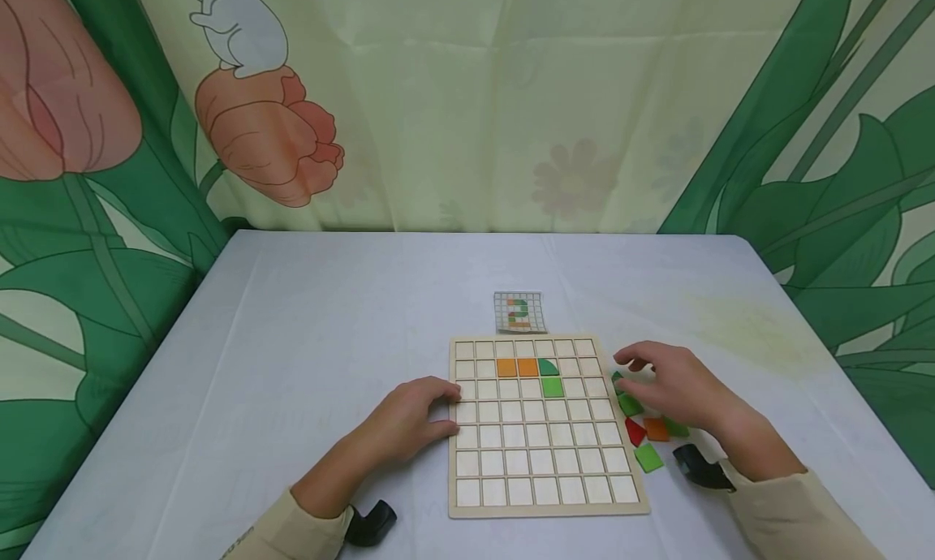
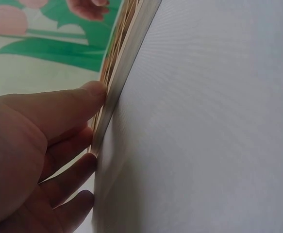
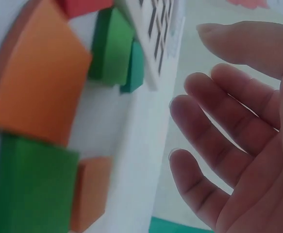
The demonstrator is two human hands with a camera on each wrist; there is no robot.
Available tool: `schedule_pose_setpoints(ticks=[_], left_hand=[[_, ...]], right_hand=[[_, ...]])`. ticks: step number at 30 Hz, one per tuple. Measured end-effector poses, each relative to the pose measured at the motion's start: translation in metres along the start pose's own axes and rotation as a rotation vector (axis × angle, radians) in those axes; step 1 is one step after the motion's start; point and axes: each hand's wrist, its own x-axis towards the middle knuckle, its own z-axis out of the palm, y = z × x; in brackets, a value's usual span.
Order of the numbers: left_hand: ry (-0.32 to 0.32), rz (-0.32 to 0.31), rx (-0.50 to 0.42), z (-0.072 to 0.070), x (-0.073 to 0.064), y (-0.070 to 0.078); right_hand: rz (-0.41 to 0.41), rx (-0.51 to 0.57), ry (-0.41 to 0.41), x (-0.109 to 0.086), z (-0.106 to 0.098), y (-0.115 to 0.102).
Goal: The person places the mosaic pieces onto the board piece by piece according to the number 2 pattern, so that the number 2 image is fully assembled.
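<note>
A wooden grid board (image 1: 548, 511) lies on the table. Two orange squares, a dark green quarter-round piece (image 1: 548, 367) and a light green square (image 1: 553, 387) sit in its upper cells. My left hand (image 1: 412, 418) touches the board's left edge with thumb and fingertips; the left wrist view shows them against the board's side (image 2: 126, 63). Right of the board, my right hand (image 1: 679, 381) is held above loose pieces, fingers relaxed and apart, holding nothing. Among those pieces are a red one (image 1: 635, 432), an orange one (image 1: 657, 429) and a green square (image 1: 648, 458), some partly hidden by the hand.
A small pattern card (image 1: 519, 312) with a coloured figure on a grid lies just beyond the board. White cloth (image 1: 329, 300) covers the table. Behind it hangs a printed curtain (image 1: 453, 122). A black device (image 1: 371, 524) sits at each wrist.
</note>
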Motion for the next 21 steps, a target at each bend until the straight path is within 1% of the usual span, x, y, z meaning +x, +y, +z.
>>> schedule_pose_setpoints(ticks=[4,7,17,21], left_hand=[[0.003,0.002,-0.001,0.0000,0.0000,0.0000],[0.005,0.001,-0.004,-0.0001,-0.0005,0.0000],[-0.002,-0.008,-0.012,0.0000,-0.0003,0.0003],[0.001,-0.001,-0.010,0.0003,0.0000,-0.0004]], right_hand=[[0.062,0.016,-0.035,-0.0033,0.0008,0.0055],[0.089,0.009,-0.056,-0.0039,0.0021,0.0082],[0.108,-0.036,-0.094,0.0018,0.0060,0.0075],[0.089,-0.052,-0.104,0.0029,0.0063,0.0064]])
